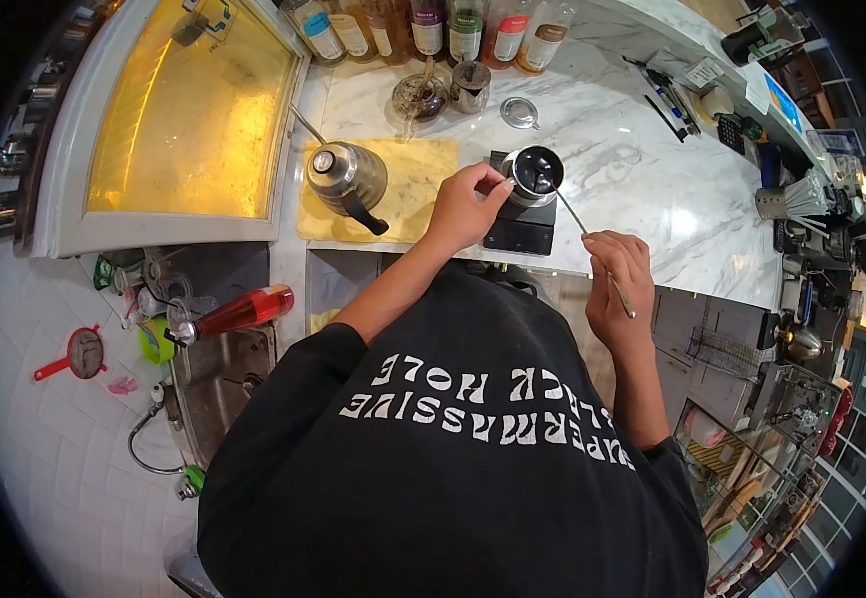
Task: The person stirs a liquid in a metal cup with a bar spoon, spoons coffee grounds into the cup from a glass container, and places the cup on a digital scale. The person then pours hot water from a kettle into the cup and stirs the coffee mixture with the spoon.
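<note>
A small metal cup point(533, 202) with dark liquid inside stands on a black scale point(518, 234) near the counter's front edge. My left hand point(468, 206) is closed at the cup's left rim, thumb and fingers pinched together there. In my right hand point(617, 279) is a long thin bar spoon point(572, 213), gripped along its shaft. The spoon slants into the cup, and its lower end is in the dark liquid. Behind the cup lies a round metal lid or filter piece point(520, 113).
A gooseneck kettle point(358, 177) stands on a yellow cloth point(428, 159) to the left. Farther back are a glass pot point(419, 97), a metal pitcher point(470, 86) and several labelled bottles point(427, 30). A sink point(216, 399) with a red bottle point(244, 312) is at lower left.
</note>
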Motion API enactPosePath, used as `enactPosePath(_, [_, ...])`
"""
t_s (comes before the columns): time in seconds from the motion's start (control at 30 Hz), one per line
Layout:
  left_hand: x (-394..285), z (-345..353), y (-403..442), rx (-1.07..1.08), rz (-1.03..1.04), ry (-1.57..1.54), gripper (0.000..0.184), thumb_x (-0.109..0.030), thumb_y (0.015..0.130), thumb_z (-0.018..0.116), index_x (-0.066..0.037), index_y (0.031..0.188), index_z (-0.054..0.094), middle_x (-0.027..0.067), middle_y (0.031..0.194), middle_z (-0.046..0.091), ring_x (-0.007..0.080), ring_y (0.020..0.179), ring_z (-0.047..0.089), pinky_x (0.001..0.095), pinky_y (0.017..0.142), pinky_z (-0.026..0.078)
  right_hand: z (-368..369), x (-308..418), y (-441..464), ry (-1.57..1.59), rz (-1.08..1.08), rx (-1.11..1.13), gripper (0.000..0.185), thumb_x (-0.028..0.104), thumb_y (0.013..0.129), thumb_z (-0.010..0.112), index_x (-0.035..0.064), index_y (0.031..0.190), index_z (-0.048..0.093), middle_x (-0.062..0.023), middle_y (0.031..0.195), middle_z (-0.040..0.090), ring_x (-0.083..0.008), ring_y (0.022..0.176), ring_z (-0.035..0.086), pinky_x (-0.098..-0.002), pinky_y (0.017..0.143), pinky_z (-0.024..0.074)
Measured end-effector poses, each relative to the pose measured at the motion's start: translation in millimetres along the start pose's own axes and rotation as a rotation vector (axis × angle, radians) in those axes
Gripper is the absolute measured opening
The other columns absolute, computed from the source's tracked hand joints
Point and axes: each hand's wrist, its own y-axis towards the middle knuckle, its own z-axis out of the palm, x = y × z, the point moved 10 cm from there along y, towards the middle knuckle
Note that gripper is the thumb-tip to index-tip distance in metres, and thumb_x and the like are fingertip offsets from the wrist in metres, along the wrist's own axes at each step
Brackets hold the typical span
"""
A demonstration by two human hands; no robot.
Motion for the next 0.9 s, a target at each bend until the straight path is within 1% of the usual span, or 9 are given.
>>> enactPosePath(0.2, [-1.0, 0.7, 1.9, 0.005, -0.008, 0.016, 0.017, -0.018, 0.091, 0.073, -0.002, 0.089, 0.068, 0.0117, 0.085, 0.071, 0.0235, 0.078, 0.069, 0.0366, 0.074, 0.054, 1.9, 0.2, -3.7, 0.004, -0.004, 0.005, 0.025, -0.009, 0.085, 0.064, 0.0027, 0.106, 0.062, -0.0113, 0.103, 0.071, -0.0294, 0.097, 0.066, -0.0425, 0.091, 0.0448])
enactPosePath(0.7, [-1.9, 0.6, 2.1, 0.002, 0.005, -0.013, 0.017, -0.018, 0.09, 0.073, -0.002, 0.089, 0.068, 0.0115, 0.085, 0.071, 0.0229, 0.078, 0.069, 0.0358, 0.073, 0.054, 0.2, 7.8, -4.6, 0.018, -0.007, 0.014, 0.026, -0.011, 0.084, 0.065, 0.0028, 0.106, 0.061, -0.012, 0.103, 0.071, -0.0302, 0.097, 0.066, -0.0442, 0.093, 0.044])
enactPosePath(0.8, [-0.4, 2.3, 1.9, 0.046, -0.035, 0.024, 0.018, -0.019, 0.093, 0.073, -0.001, 0.095, 0.069, 0.0089, 0.088, 0.073, 0.018, 0.085, 0.069, 0.0331, 0.081, 0.054, 0.1, 6.2, -5.4, 0.029, 0.003, 0.017, 0.025, -0.01, 0.085, 0.064, 0.0027, 0.106, 0.062, -0.0122, 0.103, 0.071, -0.0303, 0.097, 0.066, -0.0443, 0.093, 0.044])
enactPosePath(0.9, [1.4, 2.6, 2.0, 0.045, -0.044, 0.03, 0.018, -0.019, 0.093, 0.073, -0.001, 0.095, 0.069, 0.0087, 0.088, 0.073, 0.018, 0.085, 0.069, 0.033, 0.081, 0.054, -0.3, 5.1, -5.5, 0.033, 0.013, 0.019, 0.025, -0.01, 0.085, 0.064, 0.0025, 0.106, 0.062, -0.0123, 0.102, 0.071, -0.0303, 0.096, 0.067, -0.0442, 0.093, 0.0441])
